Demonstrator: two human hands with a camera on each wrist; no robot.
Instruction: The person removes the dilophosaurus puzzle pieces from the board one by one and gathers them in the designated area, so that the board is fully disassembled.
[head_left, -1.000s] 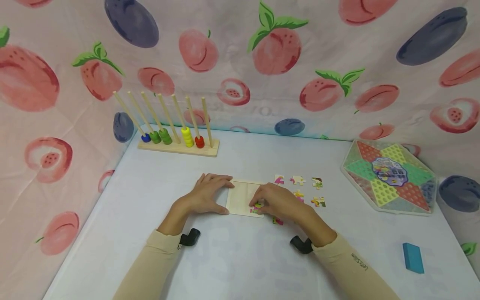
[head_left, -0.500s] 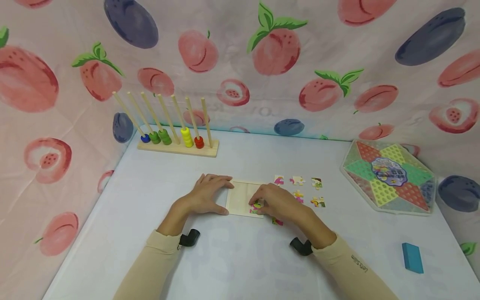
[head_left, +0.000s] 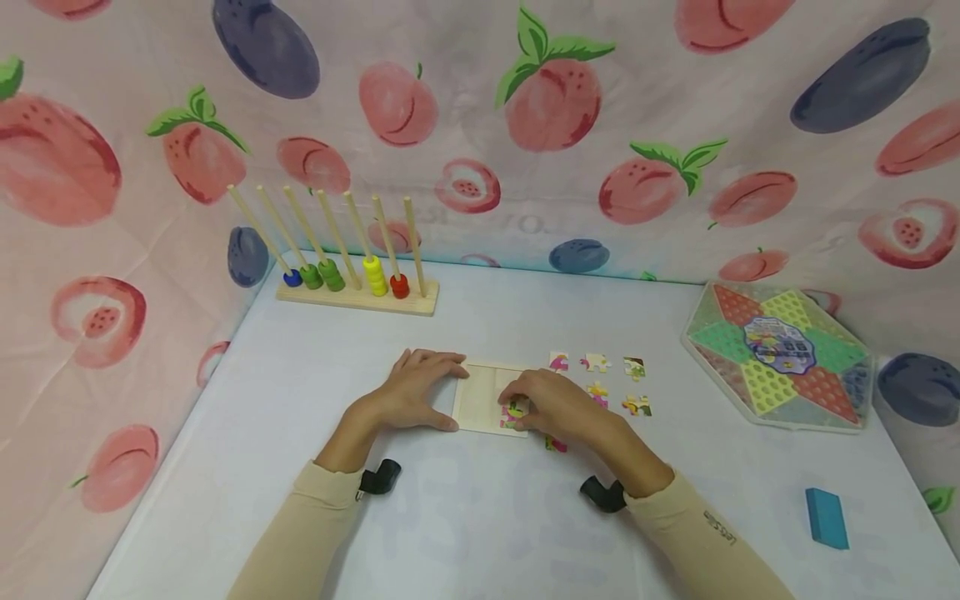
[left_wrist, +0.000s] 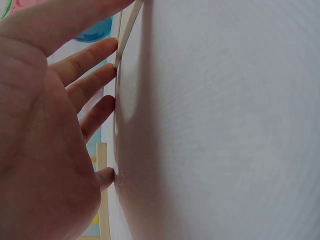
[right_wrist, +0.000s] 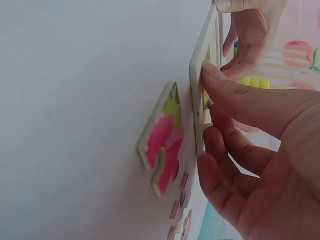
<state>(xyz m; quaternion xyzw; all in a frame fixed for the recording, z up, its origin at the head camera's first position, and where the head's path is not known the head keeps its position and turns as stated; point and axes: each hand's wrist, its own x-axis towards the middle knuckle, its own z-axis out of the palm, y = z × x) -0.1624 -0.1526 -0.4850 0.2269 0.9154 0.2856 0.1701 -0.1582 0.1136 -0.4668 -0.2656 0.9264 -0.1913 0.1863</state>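
Note:
A pale wooden puzzle tray lies on the white table between both hands. The left hand rests against its left side, thumb at the near corner and index finger at the far one; in the left wrist view its fingers are spread and fairly straight. At the tray's near right corner, the right hand pinches a pink and green jigsaw puzzle piece, partly hidden by the fingers. In the right wrist view the right thumb presses at the tray's edge. A loose pink puzzle piece lies beside the tray.
Several loose puzzle pieces lie right of the tray, some partly behind the right hand. A wooden bead abacus stands at the back left. A hexagonal checkers board lies at the far right, with a blue block nearer.
Both hands stay almost where they were. The right fingers keep hold of the puzzle piece at the tray's near right corner; the whole view shifts very slightly.

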